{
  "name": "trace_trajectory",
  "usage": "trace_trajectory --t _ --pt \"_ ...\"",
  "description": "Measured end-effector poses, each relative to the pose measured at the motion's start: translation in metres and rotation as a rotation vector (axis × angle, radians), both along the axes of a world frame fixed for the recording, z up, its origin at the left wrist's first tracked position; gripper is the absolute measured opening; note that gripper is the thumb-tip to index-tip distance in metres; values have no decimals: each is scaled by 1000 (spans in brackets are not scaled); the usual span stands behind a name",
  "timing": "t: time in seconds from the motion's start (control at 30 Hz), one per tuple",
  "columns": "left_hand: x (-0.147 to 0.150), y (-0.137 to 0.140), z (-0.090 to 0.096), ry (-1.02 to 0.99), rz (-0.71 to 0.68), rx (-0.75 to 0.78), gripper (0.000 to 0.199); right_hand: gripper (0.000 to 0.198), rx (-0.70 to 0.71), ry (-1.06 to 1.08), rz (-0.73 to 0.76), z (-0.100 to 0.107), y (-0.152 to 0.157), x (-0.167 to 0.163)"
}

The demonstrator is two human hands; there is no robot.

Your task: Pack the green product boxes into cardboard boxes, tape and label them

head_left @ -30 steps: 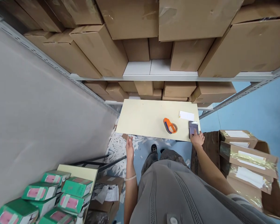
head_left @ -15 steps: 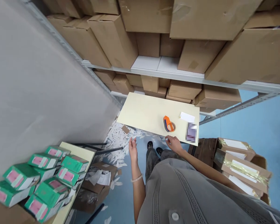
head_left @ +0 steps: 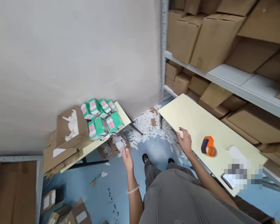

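My left hand (head_left: 128,158), a pale bangle on its wrist, is held in the air before my body with nothing in it. Its fingers look loosely stretched out, pointing toward the table of green boxes (head_left: 100,124) with pink labels. My right hand (head_left: 185,141) hovers by the near edge of the cream table (head_left: 184,112), fingers apart and empty. To the right of that hand, an orange tape dispenser (head_left: 209,147) with a roll of tape stands on the tabletop. Beyond it lie a white slip (head_left: 238,155) and a partly pixelated item.
On the left table, an open cardboard box (head_left: 84,137) holds white paper. White paper scraps (head_left: 144,127) cover the floor between the tables. Metal shelves (head_left: 261,91) full of cartons stand behind the right table. More cartons (head_left: 78,213) sit on the floor at lower left.
My view has swung left, bringing the green boxes nearer the middle and moving the tape dispenser rightward. My right hand has lifted with its fingers spread; both hands stay empty.
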State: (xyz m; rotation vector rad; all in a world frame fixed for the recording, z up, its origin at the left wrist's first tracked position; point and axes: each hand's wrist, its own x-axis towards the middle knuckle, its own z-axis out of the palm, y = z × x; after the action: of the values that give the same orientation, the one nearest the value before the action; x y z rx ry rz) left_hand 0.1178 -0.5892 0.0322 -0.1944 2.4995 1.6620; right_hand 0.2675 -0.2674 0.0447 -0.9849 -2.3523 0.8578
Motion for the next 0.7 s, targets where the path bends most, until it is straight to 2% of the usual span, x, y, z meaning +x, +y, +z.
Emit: trace_trajectory --t 0.1,0.23,0.4,0.5,0.6,0.7 --pt "-35 -33 9 67 41 13 64 54 -2 58 -6 3 -21 -42" --pt "-85 -81 17 128 51 31 63 56 -14 94 48 -4 -75 -105" --pt "-132 -149 15 123 106 55 65 58 -49 86 173 -18 -152 -169" --pt "-154 -182 11 87 108 69 68 60 -70 76 177 -27 -182 -196" --pt "-175 -198 7 61 117 101 67 64 -99 27 215 -35 -197 -222" --pt "-193 -196 4 39 100 146 65 68 -133 -30 290 -39 -207 -261"
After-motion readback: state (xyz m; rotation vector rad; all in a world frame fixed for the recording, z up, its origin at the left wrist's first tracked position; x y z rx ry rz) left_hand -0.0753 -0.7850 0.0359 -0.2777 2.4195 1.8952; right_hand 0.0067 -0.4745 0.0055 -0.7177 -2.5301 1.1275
